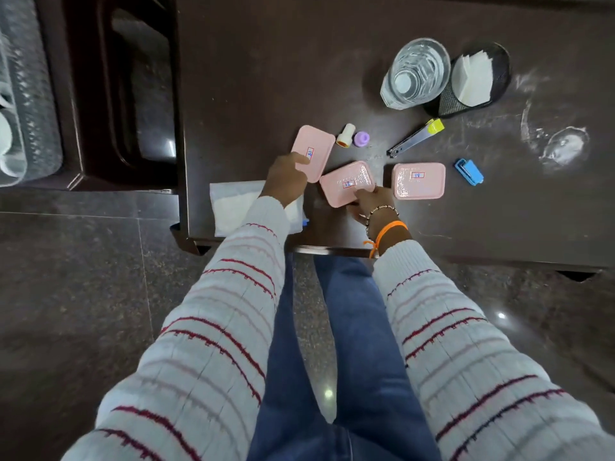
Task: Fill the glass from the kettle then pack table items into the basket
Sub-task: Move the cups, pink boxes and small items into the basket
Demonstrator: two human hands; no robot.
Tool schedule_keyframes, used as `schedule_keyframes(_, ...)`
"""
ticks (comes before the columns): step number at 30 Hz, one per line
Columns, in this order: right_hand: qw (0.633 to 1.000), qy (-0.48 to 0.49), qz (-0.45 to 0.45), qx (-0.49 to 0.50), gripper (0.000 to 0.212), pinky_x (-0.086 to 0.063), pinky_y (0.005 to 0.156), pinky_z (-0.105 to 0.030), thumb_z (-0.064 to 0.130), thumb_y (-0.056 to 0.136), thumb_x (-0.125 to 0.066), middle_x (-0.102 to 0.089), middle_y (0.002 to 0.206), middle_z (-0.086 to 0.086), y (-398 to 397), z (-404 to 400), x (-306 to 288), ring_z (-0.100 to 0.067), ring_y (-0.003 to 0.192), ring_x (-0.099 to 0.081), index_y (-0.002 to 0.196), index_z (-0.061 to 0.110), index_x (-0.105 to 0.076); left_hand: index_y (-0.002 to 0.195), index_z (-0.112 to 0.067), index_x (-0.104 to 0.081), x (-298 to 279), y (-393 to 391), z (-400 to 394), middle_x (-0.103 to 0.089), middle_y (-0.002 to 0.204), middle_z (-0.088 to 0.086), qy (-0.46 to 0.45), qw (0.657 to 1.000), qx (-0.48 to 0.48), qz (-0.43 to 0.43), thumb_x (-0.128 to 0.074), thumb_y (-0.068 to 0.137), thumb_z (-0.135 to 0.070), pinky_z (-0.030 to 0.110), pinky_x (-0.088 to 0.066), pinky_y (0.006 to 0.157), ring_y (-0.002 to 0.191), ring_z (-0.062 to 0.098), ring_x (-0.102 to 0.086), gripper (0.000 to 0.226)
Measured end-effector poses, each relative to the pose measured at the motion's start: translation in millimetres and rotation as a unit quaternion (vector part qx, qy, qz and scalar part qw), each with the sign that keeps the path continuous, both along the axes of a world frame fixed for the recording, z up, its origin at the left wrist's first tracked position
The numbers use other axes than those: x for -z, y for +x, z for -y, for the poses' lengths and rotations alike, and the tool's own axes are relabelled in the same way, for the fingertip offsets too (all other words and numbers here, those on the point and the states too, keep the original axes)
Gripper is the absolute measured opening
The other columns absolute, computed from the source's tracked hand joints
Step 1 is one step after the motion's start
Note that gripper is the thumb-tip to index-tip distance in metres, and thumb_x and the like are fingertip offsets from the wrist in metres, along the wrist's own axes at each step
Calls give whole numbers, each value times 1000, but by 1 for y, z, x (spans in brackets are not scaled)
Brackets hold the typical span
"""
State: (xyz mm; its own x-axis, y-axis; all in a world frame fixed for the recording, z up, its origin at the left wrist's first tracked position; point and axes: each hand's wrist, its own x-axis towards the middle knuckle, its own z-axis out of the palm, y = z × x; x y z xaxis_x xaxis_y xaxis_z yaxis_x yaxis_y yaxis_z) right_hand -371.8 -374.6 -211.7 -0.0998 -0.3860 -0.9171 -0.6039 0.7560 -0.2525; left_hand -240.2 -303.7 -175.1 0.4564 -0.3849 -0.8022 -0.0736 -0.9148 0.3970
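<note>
Three pink rectangular boxes lie near the table's front edge. My left hand (288, 179) grips the near end of the left pink box (316, 149). My right hand (372, 202) pinches the near edge of the middle pink box (346, 183), which is tilted. The right pink box (418, 180) lies flat and untouched. A glass (416, 73) holding water stands at the back. No kettle is in view. At the far left edge is a clear plastic basket (30, 94), partly cut off.
A black mesh holder with white napkins (476, 78) stands beside the glass. A nail clipper (416, 136), a blue stapler (469, 171), a small white-and-orange bottle (346, 134) and a purple cap (361, 139) lie nearby. A white paper (233, 207) lies at the table's front left corner.
</note>
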Motion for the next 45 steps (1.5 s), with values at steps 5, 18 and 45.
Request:
schedule_keyframes(5,998,-11,-26,-52,14,-50,80,-43,1,82,-52,-54,91,-18,-1,13,5,-28,85,-50,73,11,-53,109,-4,-68,7,-2,6,-55,133,15,-15,995,-38,96,-52,89,3,23,-46,92,121,28,-54,27)
schedule_keyframes(18,989,-81,95,-74,16,-43,72,-29,7,85,-55,-54,81,-9,19,10,-52,-20,74,-48,72,16,-51,90,3,-63,-36,-5,-23,-56,113,20,-54,976,-122,170,-49,86,7,21,-44,86,101,30,-57,15)
schedule_keyframes(45,935,-94,339,-47,22,-56,56,-22,4,93,-46,-61,74,2,324,-138,-161,-14,73,-57,80,20,-56,102,-3,-71,-117,353,-154,-60,122,18,-208,901,-290,244,-38,82,14,30,-44,100,111,27,-59,41)
